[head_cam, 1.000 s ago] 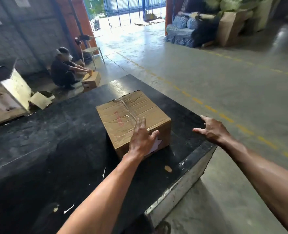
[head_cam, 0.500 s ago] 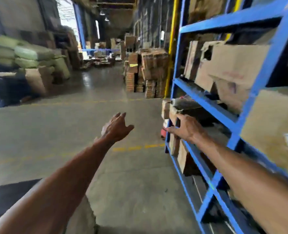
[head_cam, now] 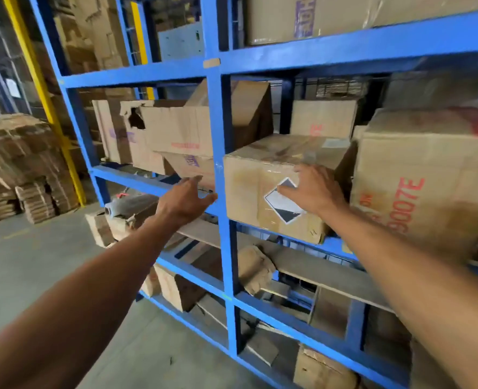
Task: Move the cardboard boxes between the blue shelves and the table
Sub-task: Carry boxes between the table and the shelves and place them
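Two hands, both spread-fingered, neither gripping. The brown cardboard box with the black-and-white diamond label (head_cam: pixel 256 178) sits on the blue metal shelf (head_cam: pixel 344 49), just right of a blue upright post (head_cam: pixel 218 130). The right hand (head_cam: pixel 313 189) lies against its front face, making it the nearer one. The left hand (head_cam: pixel 186 202) hovers at the post, short of the box's left edge.

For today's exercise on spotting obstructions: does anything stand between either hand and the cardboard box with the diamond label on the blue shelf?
Nothing blocks the right hand: it rests on the front of the diamond-label box. The left hand is left of the blue upright post, which stands between it and the box's left side.
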Demonstrator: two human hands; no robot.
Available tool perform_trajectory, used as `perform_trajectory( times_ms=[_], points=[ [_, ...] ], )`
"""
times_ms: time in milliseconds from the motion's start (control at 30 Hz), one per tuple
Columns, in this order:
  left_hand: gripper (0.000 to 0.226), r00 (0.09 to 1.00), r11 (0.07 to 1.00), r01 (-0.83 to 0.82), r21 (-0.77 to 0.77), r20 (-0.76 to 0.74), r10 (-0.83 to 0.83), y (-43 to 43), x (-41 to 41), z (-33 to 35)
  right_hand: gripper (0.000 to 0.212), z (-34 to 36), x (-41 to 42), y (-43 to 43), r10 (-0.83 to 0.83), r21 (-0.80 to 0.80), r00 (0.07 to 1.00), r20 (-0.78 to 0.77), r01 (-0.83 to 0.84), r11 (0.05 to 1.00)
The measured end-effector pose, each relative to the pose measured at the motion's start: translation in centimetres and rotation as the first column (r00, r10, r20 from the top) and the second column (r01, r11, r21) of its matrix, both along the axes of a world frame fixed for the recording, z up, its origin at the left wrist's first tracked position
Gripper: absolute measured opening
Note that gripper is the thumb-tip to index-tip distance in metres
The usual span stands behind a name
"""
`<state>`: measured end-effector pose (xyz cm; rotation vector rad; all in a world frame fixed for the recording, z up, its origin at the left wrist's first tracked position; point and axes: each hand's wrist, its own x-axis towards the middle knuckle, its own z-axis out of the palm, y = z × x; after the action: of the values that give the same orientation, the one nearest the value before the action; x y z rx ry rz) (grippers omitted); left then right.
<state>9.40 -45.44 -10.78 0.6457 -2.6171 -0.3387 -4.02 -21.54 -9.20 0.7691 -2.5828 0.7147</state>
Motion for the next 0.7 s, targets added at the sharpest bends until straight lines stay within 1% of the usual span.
perform_trajectory(
  times_ms=[67,200,333,433,500,567,633,700],
  points=[
    [0.075,0.996,0.996,0.087,0.012,-0.035,-0.086,1.3,-2.0,0.2,0.062,0.7,0.2,2.6,-0.074,0.002,0.997,-0.017,0.074,0.997],
    [0.075,0.969,0.975,0.223,-0.017,-0.108,-0.224,5.6,-5.4,1.2,0.06,2.5,1.0,7.9,-0.242,0.005,0.967,-0.085,0.243,0.97],
    [0.071,0.918,0.93,0.367,0.006,-0.166,-0.361,10.3,-8.3,3.1,0.059,4.6,1.9,13.1,-0.377,-0.041,0.91,-0.173,0.376,0.926],
    [0.076,0.862,0.879,0.476,0.038,-0.216,-0.458,13.9,-10.2,5.0,0.057,6.1,2.0,16.8,-0.45,-0.078,0.859,-0.245,0.446,0.892],
    [0.079,0.824,0.844,0.535,0.043,-0.246,-0.51,16.2,-11.5,6.4,0.061,7.0,1.7,19.2,-0.495,-0.117,0.822,-0.282,0.482,0.868],
    [0.085,0.798,0.811,0.581,0.069,-0.245,-0.551,18.4,-12.7,7.7,0.066,7.4,1.0,21.3,-0.525,-0.124,0.807,-0.271,0.511,0.85],
    [0.092,0.782,0.78,0.615,0.118,-0.221,-0.583,20.4,-13.5,8.9,0.069,7.6,0.2,23.1,-0.512,-0.122,0.836,-0.199,0.497,0.859],
    [0.092,0.762,0.741,0.646,0.181,-0.205,-0.614,22.1,-14.4,9.9,0.07,7.6,-0.8,24.5,-0.462,-0.147,0.878,-0.125,0.444,0.884]
  ],
)
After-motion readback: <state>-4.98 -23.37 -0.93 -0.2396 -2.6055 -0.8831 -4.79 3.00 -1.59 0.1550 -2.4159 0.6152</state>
